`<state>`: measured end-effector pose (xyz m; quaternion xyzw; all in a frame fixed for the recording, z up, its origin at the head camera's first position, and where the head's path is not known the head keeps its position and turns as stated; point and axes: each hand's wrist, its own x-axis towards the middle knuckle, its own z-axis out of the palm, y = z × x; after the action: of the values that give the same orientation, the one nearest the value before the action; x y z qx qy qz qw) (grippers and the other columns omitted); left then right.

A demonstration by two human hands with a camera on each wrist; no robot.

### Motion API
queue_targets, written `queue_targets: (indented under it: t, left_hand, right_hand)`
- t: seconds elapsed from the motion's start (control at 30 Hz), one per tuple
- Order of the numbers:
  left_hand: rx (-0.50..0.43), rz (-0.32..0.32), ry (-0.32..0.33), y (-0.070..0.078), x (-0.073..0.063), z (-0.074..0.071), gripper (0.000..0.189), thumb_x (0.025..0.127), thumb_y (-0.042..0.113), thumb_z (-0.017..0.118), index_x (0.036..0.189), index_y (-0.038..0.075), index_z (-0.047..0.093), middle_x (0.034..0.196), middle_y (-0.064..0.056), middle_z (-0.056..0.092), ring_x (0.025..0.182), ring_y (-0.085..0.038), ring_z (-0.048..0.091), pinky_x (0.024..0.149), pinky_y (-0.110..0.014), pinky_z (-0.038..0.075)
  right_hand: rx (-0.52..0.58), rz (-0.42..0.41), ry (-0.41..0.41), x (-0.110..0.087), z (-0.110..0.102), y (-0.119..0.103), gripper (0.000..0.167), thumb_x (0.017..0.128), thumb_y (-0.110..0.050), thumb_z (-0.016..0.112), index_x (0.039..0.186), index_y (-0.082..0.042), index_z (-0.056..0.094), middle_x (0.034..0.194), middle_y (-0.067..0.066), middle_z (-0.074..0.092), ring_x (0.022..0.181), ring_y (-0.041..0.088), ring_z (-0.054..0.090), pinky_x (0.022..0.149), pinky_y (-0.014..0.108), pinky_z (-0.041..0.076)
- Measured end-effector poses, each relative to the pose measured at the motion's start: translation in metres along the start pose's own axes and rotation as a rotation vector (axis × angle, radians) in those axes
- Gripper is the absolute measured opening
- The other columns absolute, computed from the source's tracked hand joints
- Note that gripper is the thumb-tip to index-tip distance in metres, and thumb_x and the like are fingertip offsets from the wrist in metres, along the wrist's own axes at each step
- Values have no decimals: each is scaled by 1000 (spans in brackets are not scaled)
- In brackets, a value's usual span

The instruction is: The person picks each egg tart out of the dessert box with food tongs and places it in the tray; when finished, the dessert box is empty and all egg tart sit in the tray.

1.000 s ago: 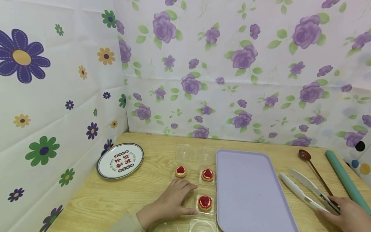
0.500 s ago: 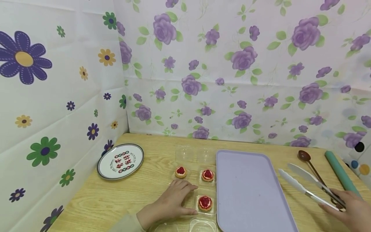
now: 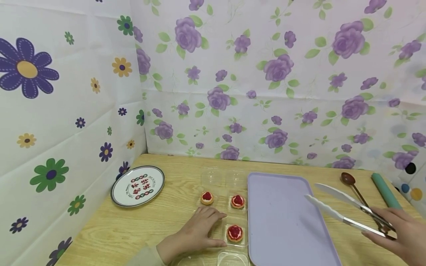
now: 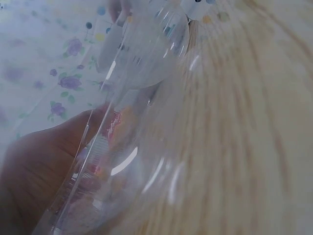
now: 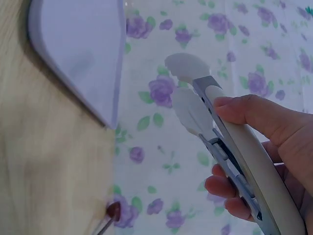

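Note:
My right hand [image 3: 402,231] grips a pair of tongs [image 5: 254,166] with metal arms and white tips. The tongs are spread apart, tips pointing left over the lavender tray's right edge in the head view. In the right wrist view, my thumb lies along the upper handle and the fingers curl below. My left hand [image 3: 194,231] holds a clear plastic box [image 4: 132,161], mostly hidden beneath it in the head view. Beside it, a red-topped tart [image 3: 235,233] sits in another clear box. Two more tarts, one left [image 3: 207,197] and one right [image 3: 237,201], sit farther back in clear boxes.
The lavender tray [image 3: 283,218] lies between the boxes and the tongs. A white plate [image 3: 138,186] with red print stands at the left. A brown spoon [image 3: 348,179] and a green roll [image 3: 386,192] lie at the right. Flowered cloth [image 3: 233,92] backs the wooden table.
My right hand has raised the tongs and moved their tips left toward the tray, and the tongs have spread wider. My left hand has stayed in place.

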<state>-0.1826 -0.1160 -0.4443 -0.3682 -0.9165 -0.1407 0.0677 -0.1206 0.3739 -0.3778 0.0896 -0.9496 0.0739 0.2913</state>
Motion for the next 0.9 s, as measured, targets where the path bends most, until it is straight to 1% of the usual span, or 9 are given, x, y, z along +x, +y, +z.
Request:
queue_targets:
  t: [0.1, 0.2, 0.27, 0.4, 0.5, 0.6, 0.77, 0.83, 0.9]
  left_hand:
    - [0, 6, 5, 0, 0, 0, 73, 79, 64, 64, 133, 17, 53, 121, 5, 57, 118, -13, 48, 106, -36, 37]
    - [-6, 7, 2, 1, 0, 0, 73, 79, 64, 64, 133, 17, 53, 121, 6, 57, 118, -13, 48, 106, -37, 37]
    - [-12, 4, -3, 1, 0, 0, 73, 79, 64, 64, 133, 17, 53, 121, 6, 57, 118, -13, 48, 107, -37, 37]
    - [-22, -8, -16, 1, 0, 0, 73, 79, 65, 63, 134, 17, 52, 122, 6, 56, 119, -13, 47, 107, -38, 36]
    - [-21, -12, -16, 1, -1, 0, 73, 79, 65, 63, 134, 18, 52, 122, 7, 56, 119, -13, 47, 107, -38, 36]
    - [-17, -12, -10, 0, -1, 1, 72, 79, 65, 63, 133, 18, 53, 120, 7, 57, 118, -13, 48, 107, -38, 37]
    - [-18, -6, 7, 1, -1, 0, 72, 79, 64, 65, 132, 17, 54, 119, 6, 57, 117, -13, 48, 106, -38, 37]
    - [-19, -6, 12, 2, -1, 0, 71, 78, 63, 66, 132, 17, 54, 119, 6, 57, 117, -14, 48, 106, -38, 37]
    - [-17, -7, 15, 3, 0, 0, 71, 78, 62, 67, 132, 17, 54, 118, 6, 57, 117, -14, 48, 106, -38, 37]
  right_hand:
    - [22, -92, 34, 5, -9, -13, 70, 57, -46, 87, 100, 6, 67, 74, 0, 51, 58, -9, 25, 44, 16, 23]
    - [38, -164, 38, 10, -18, -25, 68, 55, -44, 88, 99, 3, 69, 77, -1, 53, 59, -10, 25, 44, 13, 22]
    - [35, -177, 14, 13, -25, -34, 67, 52, -41, 89, 100, 1, 69, 82, 0, 56, 59, -11, 27, 44, 11, 24]
    - [-26, -186, -67, 20, -37, -49, 68, 50, -39, 90, 105, -5, 70, 90, 0, 59, 59, -12, 34, 42, 14, 31]
    - [-70, -221, -132, 27, -44, -59, 67, 53, -42, 88, 108, -9, 69, 93, -2, 59, 58, -10, 40, 43, 16, 33]
    - [-77, -273, -193, 34, -47, -69, 64, 59, -44, 86, 110, -11, 69, 98, -2, 60, 57, -12, 43, 44, 16, 34]
    - [0, -412, -226, 44, -44, -84, 60, 66, -44, 83, 114, -12, 67, 101, -2, 61, 56, -16, 39, 45, 15, 35]
    - [13, -462, -225, 47, -42, -90, 60, 68, -47, 82, 115, -12, 67, 100, -2, 62, 56, -17, 38, 45, 14, 34]
    - [31, -509, -236, 50, -39, -95, 60, 71, -50, 79, 115, -12, 67, 100, -1, 64, 57, -15, 39, 45, 14, 35]
